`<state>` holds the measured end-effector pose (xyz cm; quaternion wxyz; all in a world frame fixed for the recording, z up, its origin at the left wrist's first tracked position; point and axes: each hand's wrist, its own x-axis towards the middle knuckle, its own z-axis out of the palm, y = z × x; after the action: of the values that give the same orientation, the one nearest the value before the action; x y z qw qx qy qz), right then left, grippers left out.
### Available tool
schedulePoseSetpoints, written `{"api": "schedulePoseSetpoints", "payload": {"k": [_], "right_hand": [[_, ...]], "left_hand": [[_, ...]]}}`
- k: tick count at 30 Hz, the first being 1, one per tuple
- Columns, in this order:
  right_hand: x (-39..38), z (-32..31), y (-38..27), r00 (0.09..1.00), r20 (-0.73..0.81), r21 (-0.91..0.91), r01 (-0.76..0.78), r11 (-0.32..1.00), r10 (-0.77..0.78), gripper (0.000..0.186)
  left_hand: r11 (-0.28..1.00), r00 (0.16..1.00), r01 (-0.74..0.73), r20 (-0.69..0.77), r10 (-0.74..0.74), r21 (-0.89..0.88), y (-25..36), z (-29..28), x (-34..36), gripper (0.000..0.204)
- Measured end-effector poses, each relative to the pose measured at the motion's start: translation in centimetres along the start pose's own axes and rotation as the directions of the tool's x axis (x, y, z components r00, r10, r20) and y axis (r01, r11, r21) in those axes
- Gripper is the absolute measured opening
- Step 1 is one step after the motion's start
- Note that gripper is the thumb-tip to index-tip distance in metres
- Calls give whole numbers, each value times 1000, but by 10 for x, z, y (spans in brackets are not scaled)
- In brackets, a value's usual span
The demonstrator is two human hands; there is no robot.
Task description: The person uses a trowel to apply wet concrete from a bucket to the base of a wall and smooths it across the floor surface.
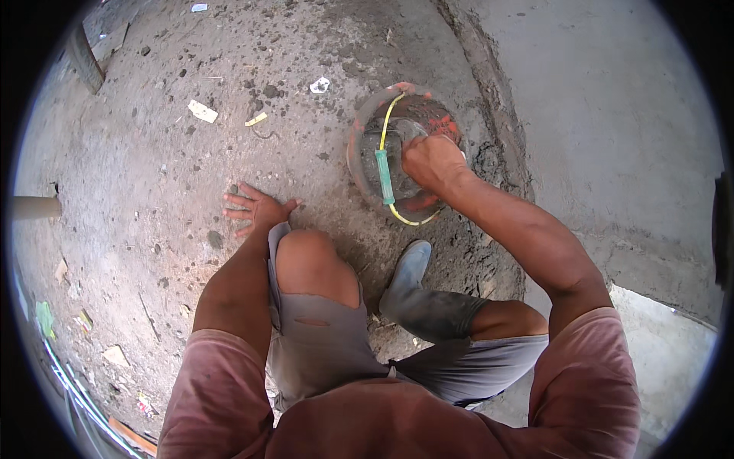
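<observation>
A round bucket caked with grey cement, orange-red showing through in patches, stands on the ground in front of me. Its yellow wire handle has a green grip and lies across the left part of the opening. My right hand is curled closed over the bucket's mouth; whatever the fingers hold, if anything, is hidden beneath them. Grey wet-looking material shows inside the bucket. My left hand is spread, fingers apart and holding nothing, just beyond my left knee; I cannot tell whether it presses on the ground.
A raised smooth grey slab runs along the right, with a rough crumbly edge beside the bucket. Paper scraps and small clods litter the ground. A wooden post stands far left, a pale pipe below it. My boot is near the bucket.
</observation>
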<state>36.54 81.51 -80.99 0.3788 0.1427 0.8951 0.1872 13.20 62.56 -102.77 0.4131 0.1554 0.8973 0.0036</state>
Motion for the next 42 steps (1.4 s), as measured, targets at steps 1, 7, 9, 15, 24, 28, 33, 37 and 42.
{"api": "schedulePoseSetpoints", "payload": {"k": [1, 7, 9, 15, 24, 28, 33, 37, 42], "right_hand": [[-18, -10, 4, 997, 73, 128, -17, 992, 7, 26], [-75, 23, 67, 828, 458, 501, -540, 676, 322, 26], [-49, 41, 35, 845, 477, 631, -520, 575, 241, 26], [-50, -18, 32, 830, 556, 759, -490, 428, -36, 32], [-24, 4, -16, 886, 441, 699, -439, 564, 142, 37], [-68, -30, 10, 911, 408, 606, -326, 725, 69, 36], [-176, -5, 98, 766, 432, 477, -642, 601, 476, 42], [-255, 65, 119, 588, 550, 732, -681, -4, 592, 36], [-256, 199, 39, 599, 753, 524, -299, -798, 271, 28]], "left_hand": [[1000, 1000, 9, -3, -9, -3, -5, 0, 3, 168], [1000, 1000, -17, 0, 17, -20, 2, -1, -3, 170], [999, 1000, -26, 1, 26, -20, 10, 0, -3, 170], [1000, 1000, 15, -25, -15, -1, -9, -1, 7, 168], [1000, 1000, 13, 5, -13, 20, -5, 2, 3, 168], [1000, 1000, 13, -23, -13, 22, -7, 0, 9, 169], [998, 999, 20, -40, -18, 58, -1, 9, 4, 172], [998, 993, 31, -117, -24, 56, -3, 19, 23, 173], [994, 994, 13, -109, -1, 109, -8, 33, 30, 171]]}}
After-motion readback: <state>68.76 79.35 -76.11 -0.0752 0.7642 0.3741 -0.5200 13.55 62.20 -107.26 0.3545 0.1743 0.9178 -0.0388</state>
